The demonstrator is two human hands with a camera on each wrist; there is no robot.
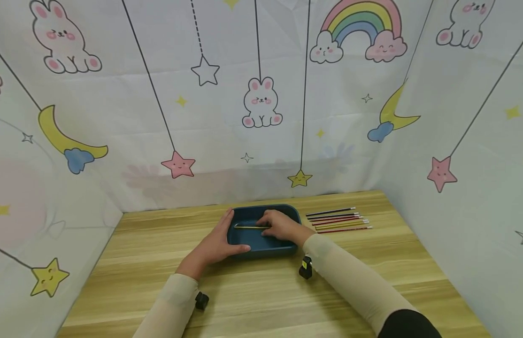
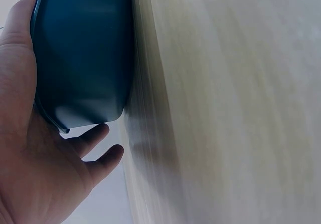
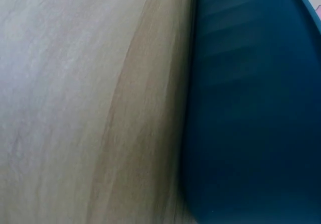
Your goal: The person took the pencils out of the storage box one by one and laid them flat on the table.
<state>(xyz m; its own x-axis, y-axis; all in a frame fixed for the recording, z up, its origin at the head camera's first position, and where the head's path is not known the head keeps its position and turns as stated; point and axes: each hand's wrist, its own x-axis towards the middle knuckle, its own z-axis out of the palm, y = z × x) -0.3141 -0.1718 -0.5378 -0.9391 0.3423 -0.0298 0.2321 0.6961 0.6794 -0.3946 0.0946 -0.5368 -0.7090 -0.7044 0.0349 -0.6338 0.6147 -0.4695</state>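
Note:
A dark blue rectangular tray (image 1: 265, 252) stands on the wooden table; its outer wall fills part of both wrist views. My left hand (image 1: 217, 240) rests against the tray's left end, thumb along the front rim and fingers stretched toward the back corner. In the left wrist view, two fingers of the left hand (image 2: 42, 153) hang loosely past the tray's corner. Inside the tray, my right hand (image 1: 282, 226) pinches the right end of a gold pencil (image 1: 248, 227), which lies crosswise. The right wrist view does not show the right hand.
Right of the tray lies a row of several pencils (image 1: 339, 219), black, red and gold, white ends pointing right. The wooden table (image 1: 253, 300) extends in front and to the left. A printed cloth (image 1: 227, 126) hangs behind and at both sides.

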